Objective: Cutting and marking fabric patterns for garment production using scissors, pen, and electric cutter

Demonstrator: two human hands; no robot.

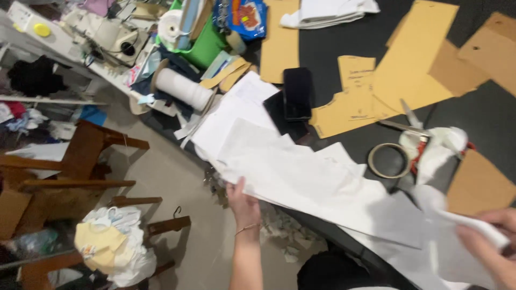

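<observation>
- The left hand (pixel 243 203) reaches up from the near edge, forearm upright in the picture, thumb raised, fingers closed on the near left edge of the white fabric (pixel 301 172).
- The right hand (pixel 492 244) sits at the near right corner, blurred, fingers curled around a folded white strip (pixel 473 224) of that cloth.
- The fabric lies in long overlapping pieces across the dark table (pixel 484 113), running from far left to near right and hanging over the table's near edge.
- Just beyond it lie two black phones (pixel 297 92), tan card patterns (pixel 414 70), a tape ring (pixel 388 160) and scissors (pixel 411 126).
- A white roll (pixel 183 88) and a green bin (pixel 207 45) stand at the far left of the table, a sewing machine (pixel 107 35) farther left.
- On the floor to the left stand wooden chairs (pixel 80 161), one bearing a pile of clothes (pixel 115 244).
</observation>
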